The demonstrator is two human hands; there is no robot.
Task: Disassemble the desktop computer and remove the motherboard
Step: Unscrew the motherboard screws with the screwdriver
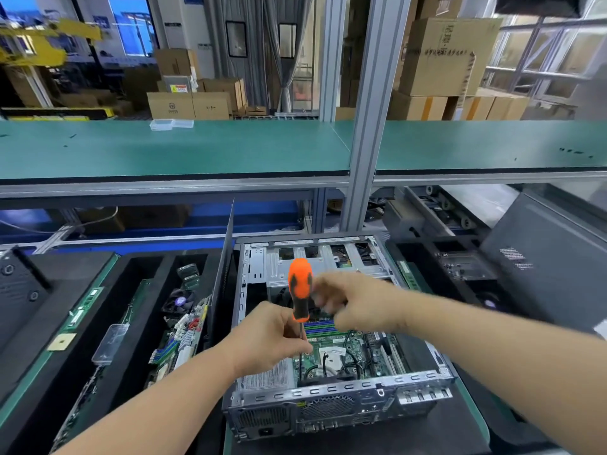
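fingers pinching orange screwdriver, open case

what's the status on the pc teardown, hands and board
Left hand pinching screwdriver shaft, upright over open case. Right hand beside the handle, blurred, grip unclear. Motherboard still seated in case, cables across it.

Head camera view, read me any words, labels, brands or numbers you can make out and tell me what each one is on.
No text can be read for certain.
White label inside the open grey computer case: lines of print, too small.
Brown cardboard box behind the green shelf: round logo, unreadable.
Yellow warning sticker on a box: blurred.
Large stacked cardboard box: dark markings, illegible.
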